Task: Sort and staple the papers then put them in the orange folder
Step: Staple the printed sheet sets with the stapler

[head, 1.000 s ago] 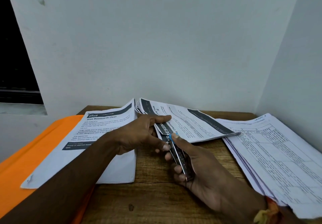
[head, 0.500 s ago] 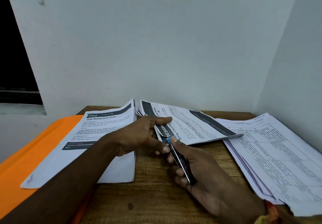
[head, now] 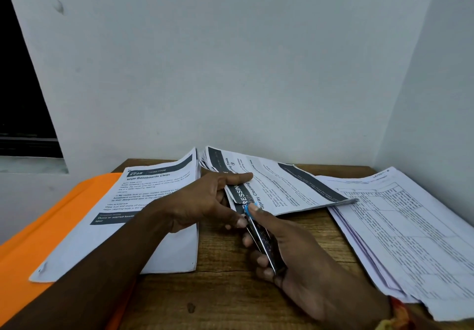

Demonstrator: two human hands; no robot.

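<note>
Nearest to us, our right grip (head: pixel 307 273) is curled round a thin metal stapler (head: pixel 265 242), with the thumb on its blue tip. We hold it that way so one squeeze can push a staple in. It points up from the wooden desk (head: pixel 225 291) to the corner of a set of papers (head: pixel 282 188) with "Spray Cleaning" on top.

Our left grip (head: pixel 202 201) pinches that same corner between its fingers. That lifts the sheets and lines them up for the stapler's mouth. We think the stapling step is on now.

To the left, a stack headed "Wipe Baseboards Clean" (head: pixel 143 183) lies on the orange folder (head: pixel 51 240). It is likely done and waiting to go in. To the right, a pile of table sheets (head: pixel 410 240) lies beside the wall, likely not sorted yet.
</note>
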